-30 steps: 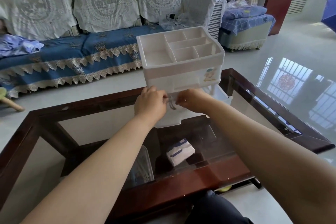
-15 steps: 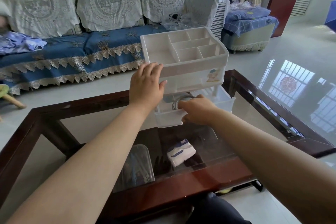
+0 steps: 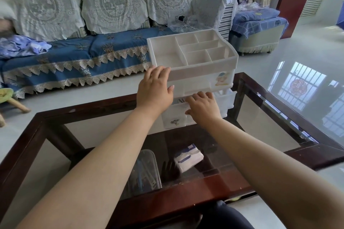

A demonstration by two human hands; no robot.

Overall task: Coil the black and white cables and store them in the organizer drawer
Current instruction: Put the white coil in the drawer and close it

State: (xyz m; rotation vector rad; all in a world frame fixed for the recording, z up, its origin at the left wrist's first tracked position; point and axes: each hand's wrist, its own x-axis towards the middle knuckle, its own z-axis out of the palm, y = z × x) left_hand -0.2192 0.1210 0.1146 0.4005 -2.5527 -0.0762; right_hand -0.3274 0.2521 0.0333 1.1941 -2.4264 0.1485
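The white plastic organizer (image 3: 197, 71) stands on the far side of the glass table, its top tray divided into several empty compartments. Its lower drawer (image 3: 173, 120) is pulled out toward me. A bit of coiled cable (image 3: 181, 100) shows inside it, mostly hidden by my hands. My left hand (image 3: 154, 89) lies flat against the organizer's front left, fingers straight up to the tray's rim. My right hand (image 3: 202, 107) rests on the drawer's front rim, fingers laid over the edge and thumb against the front face.
The dark wood frame (image 3: 104, 107) borders the glass table. Under the glass lie a white and blue tissue pack (image 3: 188, 159) and a clear plastic box (image 3: 147, 171). A blue sofa (image 3: 74, 57) stands behind, with a small footstool (image 3: 258, 29) to its right.
My left hand has left the cable at the drawer and now lies flat on the organizer's front. My right hand shifted from inside the drawer to its front rim.
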